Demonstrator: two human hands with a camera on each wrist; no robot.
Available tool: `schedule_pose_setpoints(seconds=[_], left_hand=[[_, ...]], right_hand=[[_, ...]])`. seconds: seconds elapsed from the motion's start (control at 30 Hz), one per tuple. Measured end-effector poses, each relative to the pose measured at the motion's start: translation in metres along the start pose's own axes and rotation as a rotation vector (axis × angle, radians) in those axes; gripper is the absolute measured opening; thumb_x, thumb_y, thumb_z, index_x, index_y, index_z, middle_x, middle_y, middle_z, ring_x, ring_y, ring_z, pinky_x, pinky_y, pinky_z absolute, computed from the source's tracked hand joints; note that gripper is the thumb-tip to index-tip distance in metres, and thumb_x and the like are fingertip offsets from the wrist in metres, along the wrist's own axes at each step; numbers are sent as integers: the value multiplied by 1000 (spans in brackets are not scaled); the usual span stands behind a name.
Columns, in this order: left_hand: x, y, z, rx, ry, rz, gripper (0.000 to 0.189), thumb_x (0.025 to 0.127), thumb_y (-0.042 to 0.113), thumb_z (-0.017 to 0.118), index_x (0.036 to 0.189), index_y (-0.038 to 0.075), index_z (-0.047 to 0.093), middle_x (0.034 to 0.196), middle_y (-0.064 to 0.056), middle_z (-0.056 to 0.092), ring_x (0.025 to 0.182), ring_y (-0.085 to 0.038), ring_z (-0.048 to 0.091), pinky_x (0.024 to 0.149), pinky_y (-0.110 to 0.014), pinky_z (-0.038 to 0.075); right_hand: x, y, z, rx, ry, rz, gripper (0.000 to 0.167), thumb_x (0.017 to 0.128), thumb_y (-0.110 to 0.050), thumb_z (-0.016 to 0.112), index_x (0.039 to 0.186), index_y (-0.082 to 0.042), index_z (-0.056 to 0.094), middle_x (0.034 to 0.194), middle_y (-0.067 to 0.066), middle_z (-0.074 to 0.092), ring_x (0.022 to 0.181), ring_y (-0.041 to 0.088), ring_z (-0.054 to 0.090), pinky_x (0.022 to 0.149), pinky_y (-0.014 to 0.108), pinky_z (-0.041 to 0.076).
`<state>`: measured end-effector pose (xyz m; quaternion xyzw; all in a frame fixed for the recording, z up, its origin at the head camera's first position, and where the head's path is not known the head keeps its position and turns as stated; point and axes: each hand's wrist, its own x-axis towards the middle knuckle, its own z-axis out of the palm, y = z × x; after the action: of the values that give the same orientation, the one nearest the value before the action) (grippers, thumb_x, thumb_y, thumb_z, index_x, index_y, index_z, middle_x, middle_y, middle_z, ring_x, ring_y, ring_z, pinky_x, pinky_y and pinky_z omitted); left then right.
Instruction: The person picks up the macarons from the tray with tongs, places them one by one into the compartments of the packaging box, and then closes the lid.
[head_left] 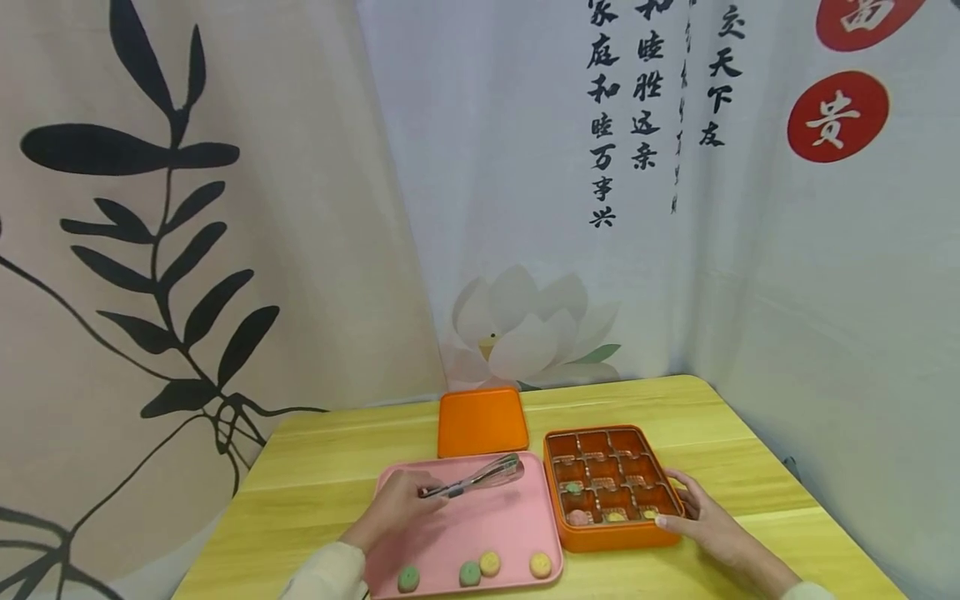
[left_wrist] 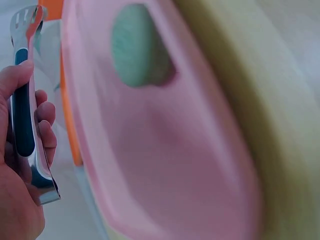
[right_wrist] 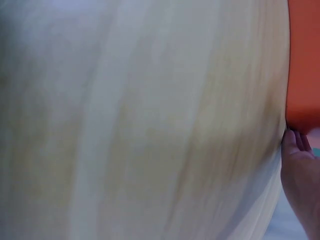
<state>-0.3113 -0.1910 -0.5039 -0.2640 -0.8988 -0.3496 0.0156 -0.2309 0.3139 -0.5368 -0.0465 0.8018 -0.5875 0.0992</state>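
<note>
My left hand [head_left: 408, 500] grips metal food tongs [head_left: 491, 475] with dark handle panels [left_wrist: 22, 120]; nothing shows between their tips. They are above a pink tray [head_left: 480, 521], where two green and two yellow mooncake-like pieces lie along the near edge, among them a green one [head_left: 408, 578] and a yellow one [head_left: 540, 565]. My right hand [head_left: 708, 521] holds the near right corner of an orange box [head_left: 615, 537] with a clear divided insert. Inside, a green piece [head_left: 573, 488] sits in the left column's middle compartment; pink [head_left: 579, 517] and yellow [head_left: 616, 517] pieces occupy the near row.
Behind the tray lies a flat orange lid [head_left: 482, 422], close to the back edge of the wooden table [head_left: 315, 467]. A printed cloth [head_left: 337, 208] hangs behind the table and along its sides. Tray and box stand side by side.
</note>
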Motion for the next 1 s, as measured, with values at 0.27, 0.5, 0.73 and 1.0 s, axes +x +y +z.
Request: schedule_pose_setpoints(seconds=[0.27,0.5,0.73,1.0], left_hand=[[22,22,4,-87,-29,6,12,88,21,76,99,17,78,72,9,61,59,-5,46,50,-21,38],[33,31,13,-109,-39,1,13,88,21,76,99,15,79,72,9,61,59,-6,46,49,-21,36],[40,41,16,-120,-22,-2,18,88,25,76,103,15,79,68,6,57,57,-8,43,48,-22,34],[62,63,29,-117,-29,51,12,88,22,77,97,14,79,76,9,64,64,-9,49,54,-24,42]], right_hand=[[2,1,1,-2,0,-12,82,96,-21,66,155,-9,11,152,40,19,139,56,19,105,63,31],[2,1,0,9,-26,-16,81,98,-22,64,156,-9,8,152,38,21,137,52,29,103,53,40],[0,-1,0,13,-33,-32,82,98,-20,64,156,-7,7,151,40,20,136,53,30,102,56,39],[0,-2,1,15,-20,-15,83,97,-21,65,156,-8,8,151,41,18,138,55,25,104,59,36]])
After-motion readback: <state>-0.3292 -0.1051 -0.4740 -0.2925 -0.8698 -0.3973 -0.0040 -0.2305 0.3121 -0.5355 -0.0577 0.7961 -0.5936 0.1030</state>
